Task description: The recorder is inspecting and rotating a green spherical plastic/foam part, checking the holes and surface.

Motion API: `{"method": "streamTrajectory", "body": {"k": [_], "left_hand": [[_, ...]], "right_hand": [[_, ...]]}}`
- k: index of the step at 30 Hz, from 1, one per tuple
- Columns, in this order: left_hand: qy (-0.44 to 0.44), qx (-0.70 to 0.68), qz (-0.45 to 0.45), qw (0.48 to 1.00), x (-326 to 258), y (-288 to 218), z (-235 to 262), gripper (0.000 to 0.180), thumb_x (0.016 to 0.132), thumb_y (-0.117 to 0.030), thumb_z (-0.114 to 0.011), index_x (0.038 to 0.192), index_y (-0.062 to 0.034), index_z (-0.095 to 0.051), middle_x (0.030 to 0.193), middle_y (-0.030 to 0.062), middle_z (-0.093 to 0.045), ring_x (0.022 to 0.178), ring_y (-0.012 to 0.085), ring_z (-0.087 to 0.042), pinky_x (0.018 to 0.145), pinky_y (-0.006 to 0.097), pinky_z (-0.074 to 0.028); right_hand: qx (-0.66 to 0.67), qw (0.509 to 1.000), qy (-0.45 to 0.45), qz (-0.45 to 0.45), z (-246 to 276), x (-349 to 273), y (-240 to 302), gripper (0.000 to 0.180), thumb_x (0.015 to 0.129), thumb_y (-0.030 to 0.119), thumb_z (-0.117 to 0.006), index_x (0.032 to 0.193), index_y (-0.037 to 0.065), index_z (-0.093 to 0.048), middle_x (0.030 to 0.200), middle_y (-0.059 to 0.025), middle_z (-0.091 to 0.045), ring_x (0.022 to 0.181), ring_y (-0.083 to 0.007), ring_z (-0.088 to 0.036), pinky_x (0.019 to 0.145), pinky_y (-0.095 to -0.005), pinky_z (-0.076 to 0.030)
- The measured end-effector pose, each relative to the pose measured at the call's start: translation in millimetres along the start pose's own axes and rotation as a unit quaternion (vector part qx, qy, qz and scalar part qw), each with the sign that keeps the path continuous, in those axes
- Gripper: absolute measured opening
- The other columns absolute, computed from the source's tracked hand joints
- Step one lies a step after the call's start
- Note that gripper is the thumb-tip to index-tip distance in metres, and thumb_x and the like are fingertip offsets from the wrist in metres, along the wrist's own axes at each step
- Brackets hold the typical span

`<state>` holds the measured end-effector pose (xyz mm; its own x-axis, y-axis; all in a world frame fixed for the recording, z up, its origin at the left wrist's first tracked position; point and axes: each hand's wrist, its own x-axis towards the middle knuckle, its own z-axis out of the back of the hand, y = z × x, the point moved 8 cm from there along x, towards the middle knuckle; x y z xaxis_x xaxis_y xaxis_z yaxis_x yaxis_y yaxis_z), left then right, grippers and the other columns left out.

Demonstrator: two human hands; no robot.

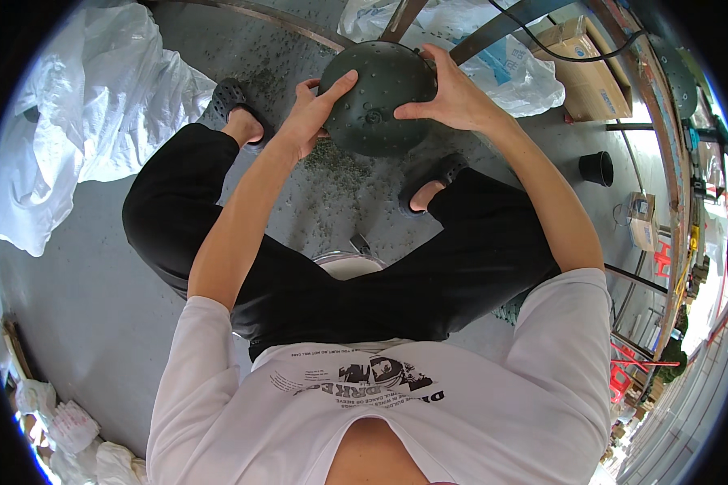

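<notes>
A dark green dome-like round piece [376, 85], dotted with small knobs and with a ringed spot on its face, is held out in front of me above the floor. My left hand [309, 111] grips its left edge, thumb lying over the face and fingers curled behind. On the opposite edge, my right hand [453, 93] has its thumb pressed on the face and its fingers round the far right rim. Its underside is hidden from me. Many tiny dark bits [332, 170] are scattered on the grey floor below it.
White plastic sheeting [121, 89] lies at the left; a clear plastic bag [526, 89] and a cardboard box [582, 69] are at the far right. A black pot [596, 168] stands on the floor near a metal frame [671, 162]. White bags [69, 428] sit at the lower left.
</notes>
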<state>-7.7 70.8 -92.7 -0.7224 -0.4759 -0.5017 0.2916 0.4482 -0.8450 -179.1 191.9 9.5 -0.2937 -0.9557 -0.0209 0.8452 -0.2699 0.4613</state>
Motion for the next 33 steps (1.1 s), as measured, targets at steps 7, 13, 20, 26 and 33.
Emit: {"method": "streamTrajectory", "body": {"k": [7,13,20,26,33], "left_hand": [[-0.024,-0.055,-0.004,0.998,7.0,-3.1,-8.6,0.129,0.075,-0.067,-0.079,0.154,0.0052,-0.007,0.146,0.0329,-0.038,0.131,0.0409,-0.051,0.104,0.061,-0.044],[0.01,-0.093,0.0,0.996,13.8,4.8,-14.4,0.131,0.077,-0.067,-0.077,0.155,0.0048,-0.001,0.15,0.0333,-0.034,0.137,0.0427,-0.044,0.105,0.066,-0.04],[-0.034,0.028,0.002,0.999,9.7,3.4,1.3,0.101,0.084,-0.071,-0.069,0.148,0.0018,-0.039,0.142,0.0156,-0.048,0.133,0.0289,-0.045,0.112,0.051,-0.033],[-0.001,0.0,-0.046,0.999,19.2,10.5,10.2,0.118,0.079,-0.072,-0.073,0.141,0.0196,-0.034,0.137,0.0264,-0.049,0.13,0.0318,-0.049,0.113,0.046,-0.034],[-0.074,-0.012,-0.04,0.996,12.4,3.9,19.0,0.077,0.09,-0.061,-0.069,0.135,-0.0013,-0.053,0.121,0.0066,-0.059,0.113,0.0189,-0.055,0.102,0.038,-0.041]], "right_hand": [[0.023,0.999,0.0,-0.041,5.2,2.9,-16.3,0.116,0.069,0.059,-0.088,0.152,-0.004,-0.035,0.15,-0.0305,-0.04,0.142,-0.0414,-0.041,0.116,-0.0466,-0.038],[0.037,0.998,0.019,-0.036,11.0,-0.6,-14.1,0.119,0.069,0.057,-0.089,0.156,-0.001,-0.031,0.15,-0.0304,-0.04,0.142,-0.0413,-0.04,0.116,-0.0483,-0.038],[0.092,0.994,-0.047,-0.036,21.5,-0.8,-30.9,0.116,0.07,0.055,-0.09,0.153,-0.003,-0.034,0.148,-0.0285,-0.047,0.138,-0.0388,-0.047,0.114,-0.0441,-0.04],[0.095,0.995,-0.019,-0.023,13.0,6.1,-28.2,0.112,0.068,0.065,-0.085,0.145,-0.006,-0.046,0.141,-0.0266,-0.053,0.131,-0.0362,-0.054,0.11,-0.0424,-0.044],[0.147,0.988,0.0,-0.05,7.3,13.3,-33.0,0.108,0.072,0.065,-0.083,0.146,-0.005,-0.045,0.142,-0.0254,-0.054,0.128,-0.0357,-0.057,0.107,-0.0421,-0.046]]}}
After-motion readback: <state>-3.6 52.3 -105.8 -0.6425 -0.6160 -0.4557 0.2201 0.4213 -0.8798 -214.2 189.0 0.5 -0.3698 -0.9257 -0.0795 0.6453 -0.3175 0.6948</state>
